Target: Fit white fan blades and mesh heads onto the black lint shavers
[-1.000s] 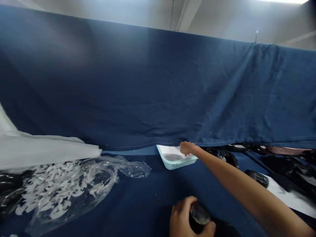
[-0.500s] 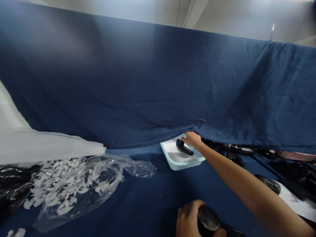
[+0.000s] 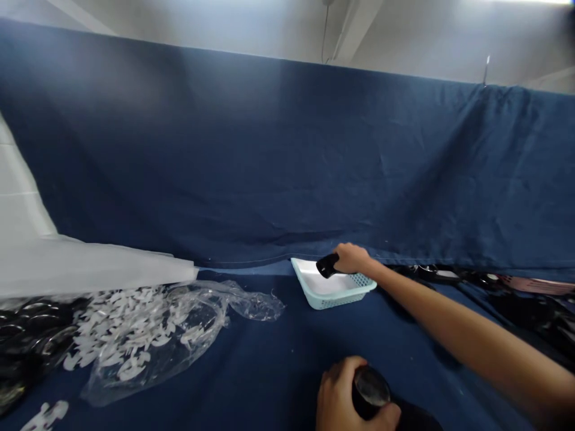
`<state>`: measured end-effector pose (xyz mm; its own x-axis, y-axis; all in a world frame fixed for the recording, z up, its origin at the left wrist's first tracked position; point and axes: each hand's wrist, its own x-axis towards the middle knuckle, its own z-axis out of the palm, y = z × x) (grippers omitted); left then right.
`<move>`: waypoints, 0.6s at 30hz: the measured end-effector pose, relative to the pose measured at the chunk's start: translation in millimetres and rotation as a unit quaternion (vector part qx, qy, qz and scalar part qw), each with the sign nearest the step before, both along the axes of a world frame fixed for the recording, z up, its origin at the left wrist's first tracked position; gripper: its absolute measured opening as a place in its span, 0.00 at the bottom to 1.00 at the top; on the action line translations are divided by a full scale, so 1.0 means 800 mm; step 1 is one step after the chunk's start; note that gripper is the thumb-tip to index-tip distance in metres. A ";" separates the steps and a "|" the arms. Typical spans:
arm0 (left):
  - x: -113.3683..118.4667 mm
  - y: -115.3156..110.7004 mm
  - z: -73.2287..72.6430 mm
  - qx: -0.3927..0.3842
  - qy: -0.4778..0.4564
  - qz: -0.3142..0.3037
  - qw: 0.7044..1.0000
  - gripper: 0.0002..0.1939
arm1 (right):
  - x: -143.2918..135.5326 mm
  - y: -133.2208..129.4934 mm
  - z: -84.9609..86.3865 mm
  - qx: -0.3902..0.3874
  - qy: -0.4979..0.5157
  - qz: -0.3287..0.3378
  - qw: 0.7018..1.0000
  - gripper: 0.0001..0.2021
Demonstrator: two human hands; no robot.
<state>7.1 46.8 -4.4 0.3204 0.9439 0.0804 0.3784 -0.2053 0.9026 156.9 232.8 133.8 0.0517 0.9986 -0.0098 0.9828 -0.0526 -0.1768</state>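
Observation:
Near the bottom edge, my left hand [image 3: 344,398] is wrapped round a black object with a rounded, shiny end [image 3: 371,392]. My right hand [image 3: 353,258] is closed on a black handle-like part [image 3: 327,265] above a light-blue perforated basket [image 3: 339,301]. White material [image 3: 326,284] lines the inside of the basket. The fingertips of my right hand are partly hidden behind the hand itself.
A clear plastic bag [image 3: 179,353] and many white plastic pieces [image 3: 121,320] lie at the left, beside black round parts [image 3: 38,329]. A blue cloth curtain [image 3: 269,161] hangs behind. More dark parts lie at the far right.
My right hand has closed on the black part that lay in the basket and raised it slightly. My left hand still holds its black object. The view has shifted a little.

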 end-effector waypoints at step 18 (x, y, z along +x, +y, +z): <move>-0.241 -0.051 0.125 0.126 0.061 -0.001 0.990 0.27 | 0.104 -0.354 -0.219 0.114 0.221 -0.112 0.962 0.16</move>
<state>-185.3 6.2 95.7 0.3440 0.8980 0.2745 0.4810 -0.4196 0.7698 240.1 -50.6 -41.3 0.3077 0.9415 0.1377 0.7770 -0.1652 -0.6075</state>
